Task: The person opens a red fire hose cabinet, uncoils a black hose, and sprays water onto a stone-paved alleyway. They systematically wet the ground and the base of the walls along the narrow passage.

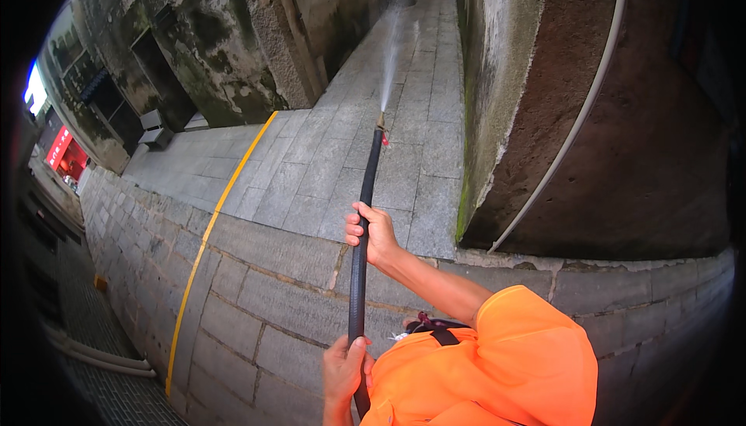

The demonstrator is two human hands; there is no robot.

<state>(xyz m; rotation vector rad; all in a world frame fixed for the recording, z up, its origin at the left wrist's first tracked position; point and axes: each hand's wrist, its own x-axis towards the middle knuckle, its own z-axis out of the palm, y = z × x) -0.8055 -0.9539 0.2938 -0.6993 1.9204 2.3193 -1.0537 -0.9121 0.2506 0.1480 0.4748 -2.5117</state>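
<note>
While both hands grip it, a long black wand (364, 216) runs from the bottom centre of the frame up toward the middle, smooth, thin and slightly curved by the lens. The right hand (371, 233) wraps it about halfway up, fingers curled shut around the tube. The left hand (342, 372) clasps it lower, near the bottom edge, fingers closed too, its wrist cut off by the frame. At the wand's brass-coloured tip (380, 121) a pale spray of water (391, 53) fans toward the upper centre. Below lies grey stone paving (311, 162) in rough rectangular slabs, crossed by a yellow painted line (203, 247). A bright orange sleeve (513, 364) fills the lower right. Stained, mossy walls (505, 76) rise on the right, with a thin white pipe (575, 131). The far left is dark and hard to make out.
</note>
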